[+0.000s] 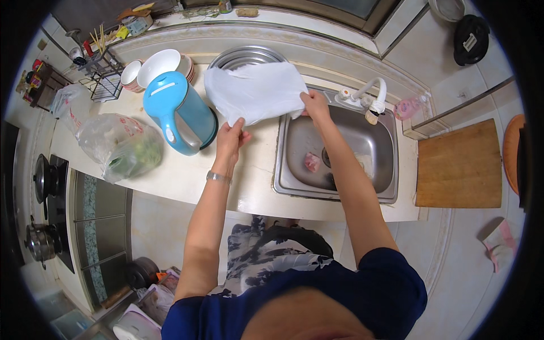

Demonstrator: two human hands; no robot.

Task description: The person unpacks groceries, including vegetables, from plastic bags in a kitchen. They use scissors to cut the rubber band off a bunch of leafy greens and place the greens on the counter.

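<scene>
A thin white sheet (257,93) is stretched between my two hands; whether it is cloth or plastic I cannot tell. My left hand (232,139) pinches its near edge between thumb and fingers. At its right corner my right hand (315,106) grips it, beside the left rim of the sink. The sheet hides the front part of some metal basins (248,54) at the back of the counter. A blue electric kettle (180,112) stands just left of my left hand. Below my right forearm, a piece of raw meat (312,162) lies in the steel sink (297,127).
White bowls (158,68) and knotted plastic bags (123,144), one with green vegetables, occupy the counter's left side. A white faucet (369,91) arches over the sink's back edge. Right of it are a pink bottle (410,107) and a wooden cutting board (459,165).
</scene>
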